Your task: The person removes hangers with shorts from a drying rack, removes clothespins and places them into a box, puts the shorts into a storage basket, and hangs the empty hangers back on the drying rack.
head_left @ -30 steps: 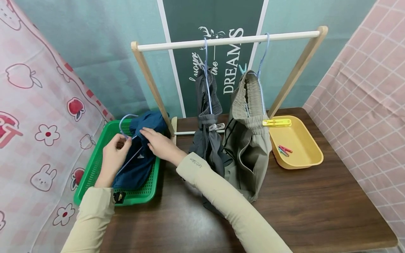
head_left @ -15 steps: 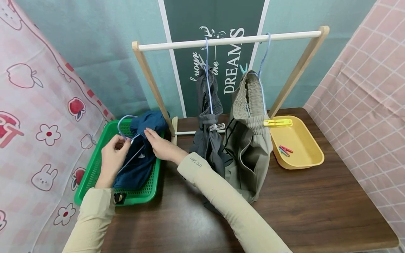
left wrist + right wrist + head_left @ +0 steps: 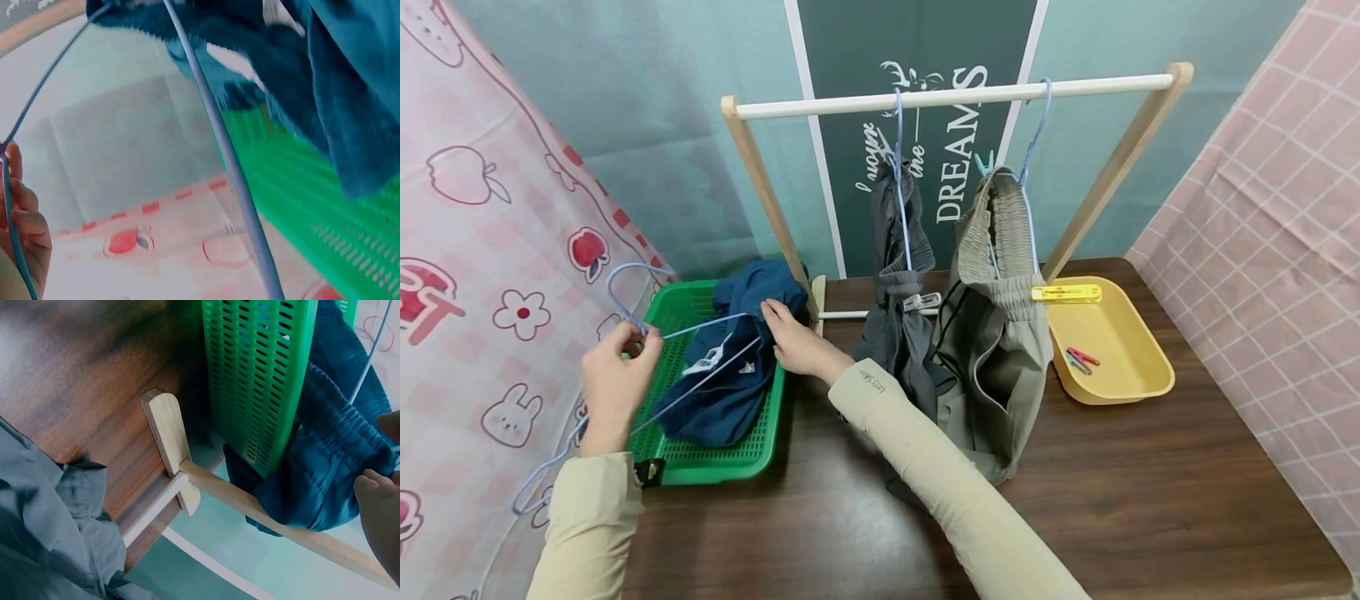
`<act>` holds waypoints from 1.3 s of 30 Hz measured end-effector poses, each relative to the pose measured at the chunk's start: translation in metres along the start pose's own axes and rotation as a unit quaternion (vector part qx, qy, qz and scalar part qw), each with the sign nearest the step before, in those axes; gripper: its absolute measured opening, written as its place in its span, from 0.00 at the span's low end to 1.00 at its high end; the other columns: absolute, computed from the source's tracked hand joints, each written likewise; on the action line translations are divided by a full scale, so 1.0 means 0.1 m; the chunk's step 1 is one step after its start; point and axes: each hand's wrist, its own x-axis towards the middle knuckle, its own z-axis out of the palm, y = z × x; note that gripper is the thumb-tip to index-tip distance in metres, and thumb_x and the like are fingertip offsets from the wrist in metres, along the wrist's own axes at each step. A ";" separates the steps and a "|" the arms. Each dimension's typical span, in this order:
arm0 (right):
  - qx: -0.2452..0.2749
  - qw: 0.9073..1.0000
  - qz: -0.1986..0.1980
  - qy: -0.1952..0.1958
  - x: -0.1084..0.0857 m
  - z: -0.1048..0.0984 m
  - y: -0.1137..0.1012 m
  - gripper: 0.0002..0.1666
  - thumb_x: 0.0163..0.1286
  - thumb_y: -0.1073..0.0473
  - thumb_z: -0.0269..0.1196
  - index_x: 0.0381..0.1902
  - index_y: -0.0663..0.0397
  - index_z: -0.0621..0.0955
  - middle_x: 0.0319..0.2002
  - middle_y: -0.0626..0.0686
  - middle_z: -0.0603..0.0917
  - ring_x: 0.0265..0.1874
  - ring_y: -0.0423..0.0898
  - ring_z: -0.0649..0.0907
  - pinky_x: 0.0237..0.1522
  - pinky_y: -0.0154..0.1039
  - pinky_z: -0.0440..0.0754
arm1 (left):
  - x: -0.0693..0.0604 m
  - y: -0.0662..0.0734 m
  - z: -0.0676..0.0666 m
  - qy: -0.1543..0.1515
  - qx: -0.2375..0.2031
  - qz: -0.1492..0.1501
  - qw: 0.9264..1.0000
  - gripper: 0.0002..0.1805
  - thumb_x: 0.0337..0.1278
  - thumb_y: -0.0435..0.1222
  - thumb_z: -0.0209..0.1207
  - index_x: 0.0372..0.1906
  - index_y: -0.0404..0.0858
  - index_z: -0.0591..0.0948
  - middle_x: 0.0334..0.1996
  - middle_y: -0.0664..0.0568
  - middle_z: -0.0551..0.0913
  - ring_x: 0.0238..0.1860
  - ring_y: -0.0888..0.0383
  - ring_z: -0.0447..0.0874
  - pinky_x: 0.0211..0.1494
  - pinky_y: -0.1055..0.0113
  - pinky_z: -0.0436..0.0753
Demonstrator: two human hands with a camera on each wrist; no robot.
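In the head view, my left hand (image 3: 617,379) pinches a light-blue clothes hanger (image 3: 703,326) near the base of its hook. One end of the hanger juts left past the basket; the other reaches the waistband of the dark-blue elastic-waist pants (image 3: 722,417). My right hand (image 3: 805,340) holds that waistband between thumb and fingers, as the right wrist view shows at the gathered cloth (image 3: 319,456). Most of the pants lie bunched in a green basket (image 3: 760,454). A white tag shows inside them. How far the hanger's tip goes into the waistband is hidden.
Grey pants (image 3: 898,333) and khaki pants (image 3: 1000,333) hang from a wood-and-white rack (image 3: 820,106), with a yellow clothespin (image 3: 1067,293) on the khaki waistband. At right, a yellow tray (image 3: 1127,367) holds small clothespins (image 3: 1081,360). The rack's left leg stands close to the basket.
My left hand has moved left and drawn the hanger with it, so more of it shows outside the pants. My right hand has shifted slightly right, still at the waistband.
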 end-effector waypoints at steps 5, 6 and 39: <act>0.027 1.000 0.005 -0.004 0.00 0.05 0.03 0.41 0.73 0.66 0.50 0.76 0.59 0.42 0.77 0.57 0.40 0.73 0.48 0.60 0.44 0.34 0.73 | 0.04 -0.10 -0.14 0.025 0.052 -0.032 0.998 0.13 0.53 0.40 0.54 0.17 0.40 0.74 0.10 0.81 0.58 0.17 0.80 0.56 0.24 0.71 0.57; 0.028 1.000 0.006 -0.004 0.00 0.06 0.03 0.41 0.73 0.66 0.50 0.76 0.59 0.42 0.77 0.57 0.40 0.74 0.48 0.59 0.44 0.33 0.73 | 0.04 -0.12 -0.17 0.031 0.058 -0.042 0.997 0.13 0.52 0.40 0.54 0.17 0.40 0.74 0.10 0.83 0.57 0.17 0.81 0.56 0.24 0.71 0.57; 0.014 0.999 0.032 -0.008 -0.01 0.28 0.01 0.37 0.72 0.68 0.51 0.75 0.58 0.52 0.74 0.58 0.54 0.68 0.49 0.68 0.63 0.36 0.72 | 0.05 -0.34 -0.33 0.135 0.055 -0.211 0.967 0.17 0.52 0.41 0.47 0.13 0.44 0.61 0.06 0.69 0.53 0.15 0.65 0.52 0.26 0.64 0.52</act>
